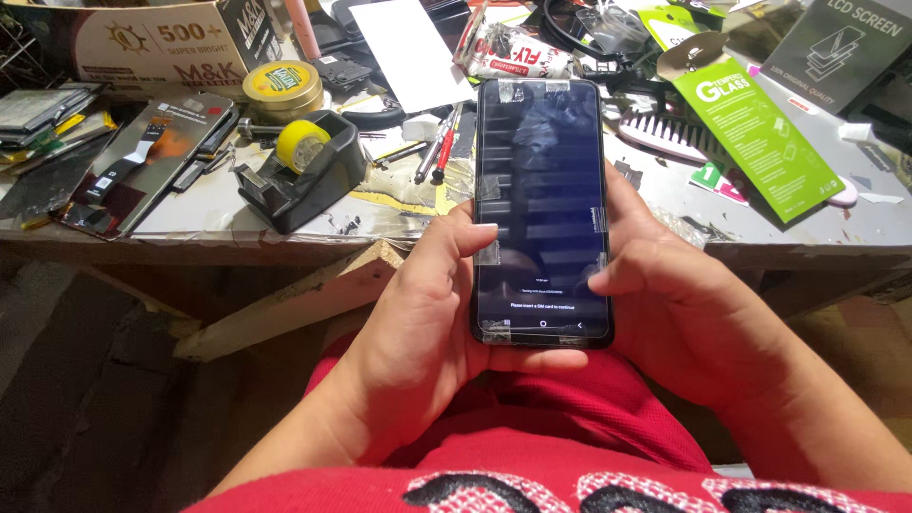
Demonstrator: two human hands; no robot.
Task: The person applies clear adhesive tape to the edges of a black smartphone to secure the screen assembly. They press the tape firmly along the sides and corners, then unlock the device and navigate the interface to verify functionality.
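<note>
Both our hands, left hand (418, 313) and right hand (689, 304), grip closed around the smartphone (541, 209), its taped screen seemingly dim, above the worktop (665, 214).

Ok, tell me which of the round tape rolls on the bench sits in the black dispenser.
The yellow tape roll, seated upright in the black dispenser. The other round one, a gold tin-like roll, lies flat behind it near the cardboard box, outside any holder.

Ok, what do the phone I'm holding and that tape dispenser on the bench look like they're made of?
Phone: glossy glass front, judging by the mirror-like reflections; clear tape bits stuck along its edges. Tape dispenser: black, likely moulded plastic with a dull sheen, holding a yellow-cored roll. Both hands, left and right, grip the phone.
</note>
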